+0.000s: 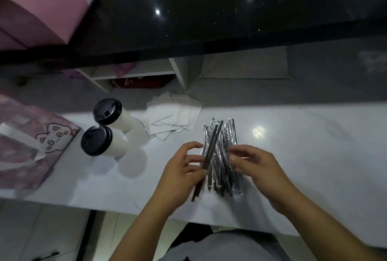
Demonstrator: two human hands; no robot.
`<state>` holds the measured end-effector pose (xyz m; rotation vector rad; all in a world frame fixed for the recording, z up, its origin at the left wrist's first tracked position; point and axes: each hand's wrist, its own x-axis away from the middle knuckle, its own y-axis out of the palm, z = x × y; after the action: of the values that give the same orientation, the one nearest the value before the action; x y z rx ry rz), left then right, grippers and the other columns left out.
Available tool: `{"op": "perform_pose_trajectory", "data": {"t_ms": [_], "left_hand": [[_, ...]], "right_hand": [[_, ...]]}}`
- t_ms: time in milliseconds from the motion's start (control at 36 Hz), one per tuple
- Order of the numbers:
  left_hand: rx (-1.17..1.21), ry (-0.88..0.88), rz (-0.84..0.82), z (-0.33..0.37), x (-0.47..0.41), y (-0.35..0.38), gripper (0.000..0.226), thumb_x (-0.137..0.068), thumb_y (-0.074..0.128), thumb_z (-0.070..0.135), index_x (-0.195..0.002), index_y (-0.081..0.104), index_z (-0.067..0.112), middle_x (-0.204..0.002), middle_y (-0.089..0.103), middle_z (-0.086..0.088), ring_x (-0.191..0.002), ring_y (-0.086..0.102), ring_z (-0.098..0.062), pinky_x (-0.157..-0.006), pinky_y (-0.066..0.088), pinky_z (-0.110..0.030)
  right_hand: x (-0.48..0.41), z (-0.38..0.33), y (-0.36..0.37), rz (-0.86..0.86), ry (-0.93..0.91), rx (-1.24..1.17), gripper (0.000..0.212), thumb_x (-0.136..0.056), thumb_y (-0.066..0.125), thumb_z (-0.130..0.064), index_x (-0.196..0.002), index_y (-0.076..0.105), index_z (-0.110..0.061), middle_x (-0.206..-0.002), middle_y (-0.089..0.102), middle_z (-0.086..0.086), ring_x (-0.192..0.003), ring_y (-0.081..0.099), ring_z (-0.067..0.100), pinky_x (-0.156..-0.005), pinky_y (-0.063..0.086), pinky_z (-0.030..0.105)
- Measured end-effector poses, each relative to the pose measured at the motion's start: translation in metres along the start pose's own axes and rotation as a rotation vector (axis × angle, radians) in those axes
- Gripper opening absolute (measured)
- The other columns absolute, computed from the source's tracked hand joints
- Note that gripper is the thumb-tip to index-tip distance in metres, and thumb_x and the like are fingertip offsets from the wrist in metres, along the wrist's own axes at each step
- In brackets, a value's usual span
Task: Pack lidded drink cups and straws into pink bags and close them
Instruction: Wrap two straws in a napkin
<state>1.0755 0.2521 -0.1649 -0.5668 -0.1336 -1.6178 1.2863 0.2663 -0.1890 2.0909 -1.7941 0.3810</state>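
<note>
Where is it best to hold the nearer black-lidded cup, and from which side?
Grip the nearer cup round its white wall, below the black lid, probably from the near right side: it stands upright, the other cup is close behind it and the pink bag lies at its left.

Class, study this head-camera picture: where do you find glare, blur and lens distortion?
Head view: lights mirror as bright spots on the dark glossy counter, with one glare patch on the white table; the pink bag at the left edge is smeared soft; the wide lens bows the table edge and leans the cups; the straws are fairly sharp.
</note>
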Motion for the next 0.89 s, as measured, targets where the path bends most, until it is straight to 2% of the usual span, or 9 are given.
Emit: {"op": "perform_pose_trajectory", "data": {"t_ms": [56, 111, 250, 389, 556, 639, 694, 778, 889], "left_hand": [[0.044, -0.010, -0.038, 0.004, 0.007, 0.002, 0.056, -0.084, 0.071, -0.003, -0.113, 0.062, 0.044, -0.103, 0.075, 0.004, -0.092, 0.074, -0.022, -0.084, 0.061, -0.036], [0.056, -0.012, -0.059, 0.005, 0.013, 0.005, 0.054, -0.083, 0.071, -0.005, -0.114, 0.064, 0.040, -0.104, 0.076, 0.001, -0.093, 0.073, -0.023, -0.087, 0.060, -0.036], [0.057, -0.022, -0.051, -0.002, 0.020, 0.009, 0.047, -0.081, 0.071, -0.008, -0.111, 0.070, 0.028, -0.100, 0.076, 0.003, -0.093, 0.073, -0.015, -0.085, 0.058, -0.028], [0.135, -0.039, -0.068, -0.011, 0.021, 0.004, 0.043, -0.082, 0.072, -0.011, -0.105, 0.076, 0.025, -0.092, 0.075, 0.002, -0.087, 0.073, -0.018, -0.079, 0.058, -0.027], [0.202, -0.027, -0.131, -0.016, 0.016, -0.008, 0.041, -0.082, 0.071, -0.012, -0.104, 0.078, 0.021, -0.085, 0.069, 0.000, -0.077, 0.070, -0.019, -0.076, 0.059, -0.030], [0.190, -0.013, -0.189, -0.017, 0.010, -0.017, 0.038, -0.082, 0.073, -0.009, -0.102, 0.077, 0.023, -0.085, 0.069, -0.003, -0.079, 0.068, -0.019, -0.080, 0.060, -0.031], [0.179, -0.003, -0.204, -0.018, 0.002, -0.027, 0.032, -0.085, 0.075, -0.002, -0.106, 0.075, 0.021, -0.092, 0.072, -0.010, -0.085, 0.069, -0.020, -0.086, 0.059, -0.032], [0.062, 0.034, -0.097, -0.022, -0.020, -0.048, 0.025, -0.089, 0.074, 0.013, -0.112, 0.072, 0.023, -0.105, 0.073, -0.004, -0.100, 0.069, -0.017, -0.092, 0.055, -0.027], [-0.258, 0.133, 0.118, -0.033, -0.068, -0.085, 0.040, -0.092, 0.070, 0.024, -0.131, 0.061, 0.026, -0.128, 0.061, 0.008, -0.117, 0.055, -0.010, -0.098, 0.043, -0.027]], "right_hand": [[-0.004, -0.005, 0.008, -0.017, 0.046, -0.094, 0.019, -0.089, 0.072, -0.016, -0.107, 0.076, -0.022, -0.103, 0.077, -0.001, -0.099, 0.072, 0.017, -0.085, 0.058, 0.031], [-0.006, -0.007, 0.014, -0.004, 0.058, -0.144, 0.014, -0.088, 0.073, -0.014, -0.101, 0.077, -0.017, -0.100, 0.077, 0.005, -0.097, 0.072, 0.021, -0.089, 0.057, 0.038], [-0.006, -0.003, 0.022, 0.028, 0.025, -0.100, 0.008, -0.086, 0.074, -0.012, -0.084, 0.080, -0.017, -0.084, 0.075, 0.007, -0.082, 0.068, 0.019, -0.084, 0.055, 0.039], [0.001, 0.005, 0.029, 0.017, 0.020, -0.082, 0.008, -0.086, 0.073, -0.013, -0.087, 0.080, -0.017, -0.088, 0.076, 0.010, -0.088, 0.072, 0.027, -0.086, 0.056, 0.040], [0.008, 0.002, 0.048, 0.032, 0.038, -0.166, 0.009, -0.085, 0.072, -0.012, -0.090, 0.079, -0.012, -0.090, 0.077, 0.015, -0.087, 0.075, 0.028, -0.076, 0.056, 0.030], [0.009, -0.001, 0.055, 0.077, 0.027, -0.204, 0.007, -0.082, 0.074, -0.008, -0.085, 0.077, -0.003, -0.085, 0.075, 0.020, -0.074, 0.070, 0.025, -0.063, 0.054, 0.023], [0.011, -0.003, 0.057, 0.112, 0.011, -0.212, 0.011, -0.079, 0.075, -0.011, -0.086, 0.078, -0.003, -0.087, 0.075, 0.020, -0.075, 0.071, 0.023, -0.064, 0.055, 0.022], [0.015, -0.007, 0.059, 0.183, -0.021, -0.156, 0.020, -0.069, 0.078, -0.023, -0.086, 0.081, -0.013, -0.088, 0.077, 0.011, -0.080, 0.073, 0.018, -0.075, 0.054, 0.027], [0.024, -0.006, 0.060, 0.258, -0.047, -0.098, 0.028, -0.066, 0.078, -0.034, -0.090, 0.082, -0.020, -0.091, 0.078, 0.007, -0.085, 0.074, 0.018, -0.088, 0.053, 0.038]]}}
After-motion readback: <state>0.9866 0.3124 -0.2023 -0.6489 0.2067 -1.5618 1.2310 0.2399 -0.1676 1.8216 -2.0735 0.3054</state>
